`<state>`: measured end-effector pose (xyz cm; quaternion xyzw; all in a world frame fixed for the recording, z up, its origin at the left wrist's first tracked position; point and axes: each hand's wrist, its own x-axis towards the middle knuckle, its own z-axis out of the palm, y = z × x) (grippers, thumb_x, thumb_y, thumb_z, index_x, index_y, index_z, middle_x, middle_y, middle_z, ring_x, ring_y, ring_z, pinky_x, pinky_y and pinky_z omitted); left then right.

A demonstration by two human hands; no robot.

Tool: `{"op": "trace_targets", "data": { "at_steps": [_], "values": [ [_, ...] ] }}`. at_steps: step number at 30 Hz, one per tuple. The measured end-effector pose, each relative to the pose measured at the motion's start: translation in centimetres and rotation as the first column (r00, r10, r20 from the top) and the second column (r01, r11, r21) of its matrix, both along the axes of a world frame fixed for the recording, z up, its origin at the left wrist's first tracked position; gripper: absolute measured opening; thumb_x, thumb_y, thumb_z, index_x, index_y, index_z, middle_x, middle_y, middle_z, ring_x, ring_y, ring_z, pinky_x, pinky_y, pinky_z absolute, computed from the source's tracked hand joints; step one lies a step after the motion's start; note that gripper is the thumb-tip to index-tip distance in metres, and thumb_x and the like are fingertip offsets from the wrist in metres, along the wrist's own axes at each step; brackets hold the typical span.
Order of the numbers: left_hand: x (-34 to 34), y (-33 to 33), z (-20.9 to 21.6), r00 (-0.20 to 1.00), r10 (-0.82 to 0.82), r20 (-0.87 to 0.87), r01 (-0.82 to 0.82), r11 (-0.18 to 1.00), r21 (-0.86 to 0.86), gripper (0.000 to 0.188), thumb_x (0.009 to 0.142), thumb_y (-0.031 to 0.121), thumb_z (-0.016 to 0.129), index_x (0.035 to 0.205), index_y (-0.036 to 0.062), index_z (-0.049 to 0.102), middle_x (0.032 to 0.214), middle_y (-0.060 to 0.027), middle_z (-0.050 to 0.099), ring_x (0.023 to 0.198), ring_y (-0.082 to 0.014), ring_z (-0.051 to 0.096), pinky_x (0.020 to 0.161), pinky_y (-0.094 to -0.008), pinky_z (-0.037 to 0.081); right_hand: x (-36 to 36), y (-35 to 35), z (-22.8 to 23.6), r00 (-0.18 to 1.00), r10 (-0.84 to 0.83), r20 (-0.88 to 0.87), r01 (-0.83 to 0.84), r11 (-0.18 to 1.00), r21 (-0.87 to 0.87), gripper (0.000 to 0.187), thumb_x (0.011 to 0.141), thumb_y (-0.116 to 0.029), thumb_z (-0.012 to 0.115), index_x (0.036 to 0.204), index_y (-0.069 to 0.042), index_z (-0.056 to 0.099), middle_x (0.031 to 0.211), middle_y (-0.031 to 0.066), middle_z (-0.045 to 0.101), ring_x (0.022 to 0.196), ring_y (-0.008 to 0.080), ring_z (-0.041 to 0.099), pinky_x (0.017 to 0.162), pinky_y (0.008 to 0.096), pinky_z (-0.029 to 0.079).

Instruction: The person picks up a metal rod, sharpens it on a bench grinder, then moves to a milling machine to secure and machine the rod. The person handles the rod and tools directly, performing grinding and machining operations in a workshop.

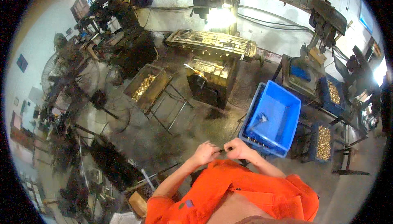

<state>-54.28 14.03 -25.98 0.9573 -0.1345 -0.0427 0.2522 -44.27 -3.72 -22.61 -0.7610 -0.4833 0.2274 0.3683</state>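
In front of my orange shirt, at lower middle, my two hands work close together. My left hand (206, 152) is closed, its fingers curled. Just right of it, my right hand (239, 148) is closed too, the thumb side toward the left hand. A small dark thing (222, 150) shows in the gap between them; its kind is too small to tell. Nearest to my right hand stands a blue plastic bin (293, 119), tilted, with a small greyish thing (259, 120) inside. It rests on another blue bin (257, 95), where small metal parts show at the near edge.
A milling machine table (213, 41) stands ahead under a bright lamp. A metal box (160, 91) of brass parts sits on a stand at left. Bins of brass parts (323, 144) stand at right, near a drill press (327, 19). A floor fan (69, 74) stands far left.
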Motion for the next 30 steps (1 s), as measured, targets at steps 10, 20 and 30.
{"op": "trace_targets", "data": {
  "at_steps": [10,20,30],
  "values": [
    [13.5,9.4,-0.8,0.977,-0.145,0.158,0.156,0.986,-0.059,0.013,0.068,0.014,0.059,0.079,0.0078,0.06,0.076,-0.0098,0.056,0.077,-0.0301,0.056,0.078,-0.041,0.043,10.6,9.2,0.6,0.997,-0.069,-0.045,0.07,0.997,0.017,0.012,0.056,-0.009,0.054,0.056,-0.004,0.042,0.05,0.0107,0.033,0.045,0.0185,0.03,0.043,0.0328,0.029],
    [26.7,23.4,-1.9,0.975,-0.207,0.077,0.215,0.972,-0.1,0.017,0.067,0.011,0.058,0.083,0.0068,0.06,0.077,-0.0111,0.059,0.074,-0.0331,0.058,0.066,-0.0449,0.047,21.0,22.9,0.1,0.97,-0.229,-0.079,0.232,0.972,0.038,0.004,0.058,-0.002,0.051,0.062,-0.004,0.052,0.052,0.0066,0.043,0.048,0.0131,0.04,0.046,0.0285,0.034],
    [33.3,36.0,-2.5,0.989,0.103,0.102,-0.053,0.912,-0.406,0.023,0.079,0.024,0.062,0.084,0.0019,0.062,0.073,-0.0169,0.061,0.069,-0.0347,0.06,0.06,-0.0401,0.047,38.0,33.3,-2.6,0.874,-0.403,-0.271,0.463,0.859,0.217,0.052,0.06,0.012,0.042,0.106,0.001,0.062,0.091,0.0093,0.067,0.083,0.0179,0.062,0.071,0.0288,0.05]
  ]
}}
